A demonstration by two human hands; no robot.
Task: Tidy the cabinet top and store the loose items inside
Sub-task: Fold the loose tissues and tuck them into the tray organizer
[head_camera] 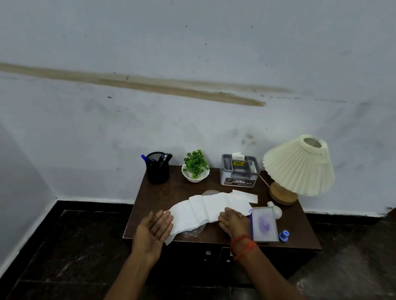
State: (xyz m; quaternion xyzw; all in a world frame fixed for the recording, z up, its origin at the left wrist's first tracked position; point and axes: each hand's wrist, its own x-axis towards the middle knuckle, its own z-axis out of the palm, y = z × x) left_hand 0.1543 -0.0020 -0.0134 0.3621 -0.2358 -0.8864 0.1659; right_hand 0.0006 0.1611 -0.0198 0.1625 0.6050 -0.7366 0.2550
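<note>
A long white tissue sheet (201,211) lies unfolded across the dark brown cabinet top (162,194). My left hand (154,229) is open, palm up, at the sheet's left end by the front edge. My right hand (233,220) rests flat on the sheet's right part, fingers spread. A smaller white tissue piece (245,196) lies behind it. A clear plastic piece (194,232) pokes out under the sheet. A purple-patterned flat box (264,224), a white bottle (275,210) and a blue cap (284,235) sit at the right.
At the back stand a black mesh pen holder (157,169), a small green plant in a white bowl (195,167), a grey tissue box (240,171) and a cream pleated lamp (297,167). Cabinet door handles (218,255) show below the front edge. Dark tiled floor surrounds the cabinet.
</note>
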